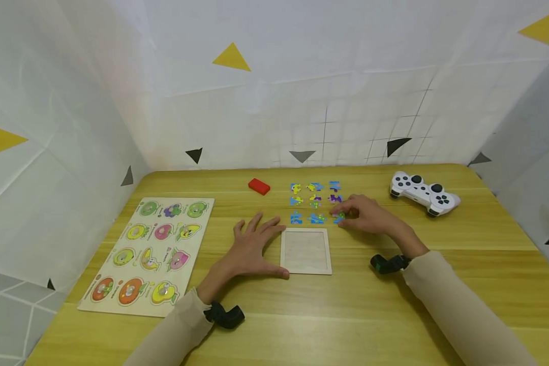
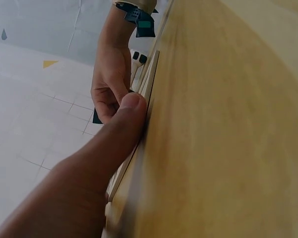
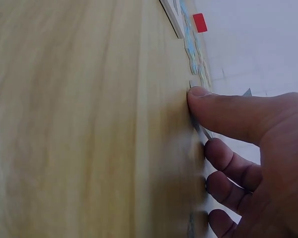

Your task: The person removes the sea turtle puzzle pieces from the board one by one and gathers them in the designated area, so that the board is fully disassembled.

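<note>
My left hand (image 1: 251, 249) lies spread beside a small square wooden puzzle tray (image 1: 306, 251), its thumb at the lower left corner and fingertips near the upper left. In the left wrist view the thumb (image 2: 131, 104) rests against the tray's edge. My right hand (image 1: 368, 216) pinches a blue, green and pink jigsaw piece (image 1: 338, 218) between thumb and index finger. The right wrist view shows that thin piece (image 3: 207, 133) tilted on edge. Several other jigsaw pieces (image 1: 317, 218) lie in rows behind the tray, blue, yellow and purple.
A board of fruit-shaped puzzle pieces (image 1: 159, 231) lies on the left of the wooden table (image 1: 347, 320). A red block (image 1: 258, 186) sits behind the left hand. Toward the back right is a white game controller (image 1: 423, 193). A pale patterned sheet (image 1: 265, 117) stands behind the table.
</note>
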Demonstrator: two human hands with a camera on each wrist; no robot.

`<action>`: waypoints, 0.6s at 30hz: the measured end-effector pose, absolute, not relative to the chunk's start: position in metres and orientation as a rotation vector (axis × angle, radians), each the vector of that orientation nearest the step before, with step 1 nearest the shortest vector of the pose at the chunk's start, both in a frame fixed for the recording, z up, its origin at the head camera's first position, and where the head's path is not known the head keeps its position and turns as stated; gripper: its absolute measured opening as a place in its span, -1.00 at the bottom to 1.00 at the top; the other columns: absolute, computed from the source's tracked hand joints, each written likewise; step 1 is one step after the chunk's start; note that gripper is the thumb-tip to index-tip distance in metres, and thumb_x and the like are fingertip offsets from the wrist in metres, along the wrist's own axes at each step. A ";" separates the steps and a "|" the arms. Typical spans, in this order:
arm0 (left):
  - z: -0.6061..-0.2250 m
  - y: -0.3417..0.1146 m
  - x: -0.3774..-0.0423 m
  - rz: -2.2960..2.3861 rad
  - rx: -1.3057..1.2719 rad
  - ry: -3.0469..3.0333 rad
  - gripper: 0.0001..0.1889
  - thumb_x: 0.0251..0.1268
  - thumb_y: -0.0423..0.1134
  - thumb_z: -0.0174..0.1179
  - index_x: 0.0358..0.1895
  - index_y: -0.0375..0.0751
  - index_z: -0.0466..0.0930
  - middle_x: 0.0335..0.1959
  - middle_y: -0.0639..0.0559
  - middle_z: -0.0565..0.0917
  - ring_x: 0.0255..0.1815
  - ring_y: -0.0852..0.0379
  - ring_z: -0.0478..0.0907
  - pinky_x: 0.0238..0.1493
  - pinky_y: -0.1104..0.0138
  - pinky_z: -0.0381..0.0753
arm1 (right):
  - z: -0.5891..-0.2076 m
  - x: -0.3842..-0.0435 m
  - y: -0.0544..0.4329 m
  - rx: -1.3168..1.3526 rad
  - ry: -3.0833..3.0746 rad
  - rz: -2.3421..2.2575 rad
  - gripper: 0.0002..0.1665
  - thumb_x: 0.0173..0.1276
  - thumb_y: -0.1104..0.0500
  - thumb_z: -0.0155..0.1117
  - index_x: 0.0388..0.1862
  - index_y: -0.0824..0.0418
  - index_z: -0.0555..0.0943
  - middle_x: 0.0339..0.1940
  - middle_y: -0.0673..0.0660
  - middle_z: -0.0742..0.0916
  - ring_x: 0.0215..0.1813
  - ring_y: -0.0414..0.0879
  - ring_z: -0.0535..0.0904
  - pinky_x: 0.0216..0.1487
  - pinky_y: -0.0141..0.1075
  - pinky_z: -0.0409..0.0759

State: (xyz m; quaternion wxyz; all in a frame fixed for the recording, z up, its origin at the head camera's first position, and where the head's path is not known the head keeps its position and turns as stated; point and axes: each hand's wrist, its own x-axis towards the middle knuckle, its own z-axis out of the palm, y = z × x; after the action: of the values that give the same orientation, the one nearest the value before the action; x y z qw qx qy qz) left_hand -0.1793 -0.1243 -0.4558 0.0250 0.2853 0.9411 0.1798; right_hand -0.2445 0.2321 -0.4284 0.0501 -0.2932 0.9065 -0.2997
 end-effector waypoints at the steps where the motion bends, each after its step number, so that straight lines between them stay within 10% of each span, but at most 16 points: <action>1: -0.456 -0.124 -0.179 0.558 0.882 2.911 0.17 -0.24 0.62 0.35 0.57 0.30 0.21 0.68 0.21 0.11 0.72 -0.19 -0.19 0.44 -0.36 -0.22 | -0.429 -0.244 0.232 -0.888 2.760 -0.914 -0.62 0.31 0.12 0.49 0.10 0.09 0.75 -0.27 0.02 0.65 -0.22 -0.06 0.41 -0.19 -0.28 0.38; 18: -0.457 -0.126 -0.182 0.594 0.878 2.890 0.15 -0.17 0.61 0.31 0.60 0.31 0.15 0.68 0.22 0.10 0.72 -0.19 -0.21 0.44 -0.35 -0.25 | -0.432 -0.239 0.233 -0.857 2.755 -1.037 -0.59 0.37 0.16 0.43 0.18 0.17 0.71 -0.13 0.13 0.68 -0.13 -0.04 0.51 -0.06 -0.25 0.51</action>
State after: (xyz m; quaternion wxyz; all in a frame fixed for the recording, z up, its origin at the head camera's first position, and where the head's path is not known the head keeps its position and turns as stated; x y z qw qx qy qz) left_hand -0.1817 -0.1258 -0.4574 0.0317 0.2851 0.9384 0.1929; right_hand -0.2392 0.2334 -0.4322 0.0378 -0.2792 0.8980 -0.3380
